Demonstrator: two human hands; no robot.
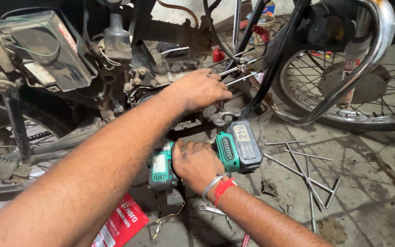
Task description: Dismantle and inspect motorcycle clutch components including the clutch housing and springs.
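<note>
Gripping the green cordless impact wrench (197, 158) in my right hand (196, 163), just below the engine (161, 77), my left hand (200, 89) pinches long steel rods (241, 68); a kick could trap those fingers.

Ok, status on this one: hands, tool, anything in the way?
Right hand gripping green cordless driver. Left hand on motorcycle engine. Loose metal rods on floor beside.
</note>
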